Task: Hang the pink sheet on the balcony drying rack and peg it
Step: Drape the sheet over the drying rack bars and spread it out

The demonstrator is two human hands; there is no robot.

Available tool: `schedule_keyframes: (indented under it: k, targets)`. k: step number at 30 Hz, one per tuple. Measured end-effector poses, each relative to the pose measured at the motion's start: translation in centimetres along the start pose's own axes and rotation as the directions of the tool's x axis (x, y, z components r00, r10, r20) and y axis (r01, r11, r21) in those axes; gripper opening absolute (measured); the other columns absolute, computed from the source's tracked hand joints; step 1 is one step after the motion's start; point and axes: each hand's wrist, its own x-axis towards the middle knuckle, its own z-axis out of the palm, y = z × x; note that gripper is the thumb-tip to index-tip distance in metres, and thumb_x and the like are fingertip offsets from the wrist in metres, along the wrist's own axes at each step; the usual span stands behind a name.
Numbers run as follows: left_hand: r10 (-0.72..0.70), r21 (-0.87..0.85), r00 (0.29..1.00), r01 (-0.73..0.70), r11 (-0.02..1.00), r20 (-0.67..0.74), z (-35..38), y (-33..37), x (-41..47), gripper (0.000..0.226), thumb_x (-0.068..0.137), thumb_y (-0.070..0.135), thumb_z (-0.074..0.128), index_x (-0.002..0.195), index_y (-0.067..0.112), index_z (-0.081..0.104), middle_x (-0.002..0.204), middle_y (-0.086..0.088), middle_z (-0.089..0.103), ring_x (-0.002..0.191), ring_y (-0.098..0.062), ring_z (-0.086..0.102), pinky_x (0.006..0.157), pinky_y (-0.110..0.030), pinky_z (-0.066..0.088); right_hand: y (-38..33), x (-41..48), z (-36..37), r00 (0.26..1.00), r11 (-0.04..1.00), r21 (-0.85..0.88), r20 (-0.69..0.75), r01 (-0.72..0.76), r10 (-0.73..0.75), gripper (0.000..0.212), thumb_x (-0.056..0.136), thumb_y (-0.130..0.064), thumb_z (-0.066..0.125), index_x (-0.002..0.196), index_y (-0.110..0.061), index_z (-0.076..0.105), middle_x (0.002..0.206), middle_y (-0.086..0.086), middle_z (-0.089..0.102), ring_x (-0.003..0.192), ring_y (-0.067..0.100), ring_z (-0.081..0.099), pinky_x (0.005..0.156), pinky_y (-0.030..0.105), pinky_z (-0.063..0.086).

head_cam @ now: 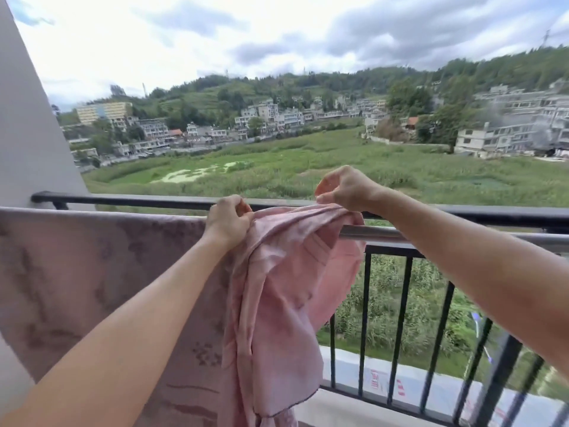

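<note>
The pink sheet [277,291] hangs bunched over the shiny metal bar of the drying rack [378,233], its folds falling down to the bottom of the view. My left hand [226,218] pinches the sheet's top edge at the bar, left of the bunch. My right hand [348,188] grips another part of the top edge, lifted slightly above the bar. No pegs are visible.
A mauve patterned cloth [92,272] hangs flat over the rack on the left, touching the pink sheet. The black balcony railing [138,201] runs behind the rack, with vertical bars at lower right. A grey wall [27,134] stands at left. Fields and buildings lie beyond.
</note>
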Motion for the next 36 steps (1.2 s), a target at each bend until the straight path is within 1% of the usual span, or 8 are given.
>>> schedule_keyframes:
  k: [4, 10, 18, 22, 24, 28, 33, 36]
  targets:
    - [0.019, -0.095, 0.997, -0.026, 0.995, -0.077, 0.8, -1.7, -0.3, 0.016, 0.083, 0.027, 0.073, 0.073, 0.023, 0.060, 0.068, 0.003, 0.064, 0.072, -0.022, 0.062, 0.068, -0.030, 0.048, -1.1, -3.6, 1.5, 0.977, 0.987, 0.088, 0.154, 0.134, -0.147, 0.019, 0.083, -0.024, 0.075, 0.102, -0.027, 0.076, 0.104, -0.010, 0.071, 0.094, 0.009, 0.066, 0.078, 0.028, 0.055]
    - [0.037, -0.154, 0.992, -0.055, 0.987, -0.122, 0.9, -1.0, -1.5, 0.010, 0.084, 0.023, 0.069, 0.076, 0.024, 0.062, 0.071, 0.003, 0.063, 0.078, -0.025, 0.063, 0.076, -0.038, 0.053, -1.5, -5.6, 3.3, 0.941, 0.967, -0.095, -0.228, 0.236, -0.252, 0.012, 0.083, -0.023, 0.073, 0.092, -0.026, 0.079, 0.087, -0.007, 0.076, 0.079, 0.014, 0.069, 0.074, 0.040, 0.059]
    - [0.281, -0.446, 0.945, -0.328, 0.833, -0.169, -0.9, 6.5, -2.6, 0.009, 0.088, 0.010, 0.065, 0.085, 0.018, 0.063, 0.066, 0.004, 0.059, 0.062, -0.014, 0.056, 0.060, -0.031, 0.050, 3.1, -6.3, -8.2, 0.794, 0.990, 0.085, -0.606, 0.109, -0.035, 0.021, 0.087, -0.026, 0.060, 0.076, -0.014, 0.073, 0.077, 0.005, 0.073, 0.074, 0.025, 0.071, 0.071, 0.047, 0.060]
    - [0.374, -0.137, 0.922, -0.359, 0.923, 0.104, 1.3, 7.2, -4.7, 0.025, 0.091, 0.034, 0.061, 0.109, 0.018, 0.066, 0.099, 0.002, 0.066, 0.092, -0.019, 0.062, 0.087, -0.038, 0.051, 7.5, -7.8, -11.0, 0.634, 0.966, 0.158, -0.730, -0.207, 0.255, 0.032, 0.093, -0.031, 0.054, 0.067, -0.013, 0.063, 0.076, 0.009, 0.066, 0.074, 0.029, 0.064, 0.071, 0.045, 0.056]
    - [0.361, 0.018, 0.905, -0.374, 0.927, 0.223, 2.9, 6.2, -5.9, 0.031, 0.092, 0.043, 0.057, 0.113, 0.024, 0.067, 0.113, -0.002, 0.066, 0.106, -0.025, 0.061, 0.095, -0.042, 0.045, 8.1, -9.0, -10.4, 0.654, 0.921, 0.148, -0.665, -0.360, 0.362, 0.024, 0.093, -0.023, 0.055, 0.074, -0.011, 0.062, 0.076, 0.011, 0.061, 0.080, 0.033, 0.064, 0.068, 0.039, 0.052]
    - [0.360, -0.029, 0.928, -0.359, 0.933, 0.096, 3.5, 4.3, -6.4, 0.030, 0.090, 0.050, 0.057, 0.095, 0.027, 0.075, 0.092, 0.001, 0.075, 0.094, -0.024, 0.066, 0.087, -0.041, 0.049, 7.6, -12.0, -7.1, 0.860, 0.869, 0.033, -0.130, -0.494, 0.494, 0.018, 0.093, -0.020, 0.064, 0.099, -0.004, 0.072, 0.084, 0.006, 0.067, 0.072, 0.020, 0.061, 0.064, 0.030, 0.052]
    - [0.328, -0.025, 0.944, -0.328, 0.944, -0.027, 3.0, 5.6, -6.3, 0.021, 0.091, 0.034, 0.063, 0.084, 0.018, 0.075, 0.084, -0.005, 0.074, 0.086, -0.027, 0.066, 0.074, -0.037, 0.051, 6.3, -15.9, -7.8, 0.881, 0.879, -0.079, -0.096, -0.470, 0.462, 0.077, 0.075, -0.073, 0.059, 0.087, 0.001, 0.073, 0.090, 0.004, 0.069, 0.082, 0.021, 0.064, 0.077, 0.037, 0.051]
    - [0.262, -0.034, 0.949, -0.272, 0.962, -0.177, 2.0, 7.0, -4.6, 0.023, 0.093, 0.031, 0.060, 0.088, 0.013, 0.074, 0.091, -0.012, 0.073, 0.088, -0.032, 0.065, 0.072, -0.036, 0.049, 5.7, -17.8, -8.3, 0.926, 0.926, -0.043, 0.005, -0.376, 0.376, 0.059, 0.074, -0.060, 0.073, 0.078, -0.001, 0.076, 0.076, 0.002, 0.069, 0.071, 0.014, 0.060, 0.070, 0.036, 0.053]
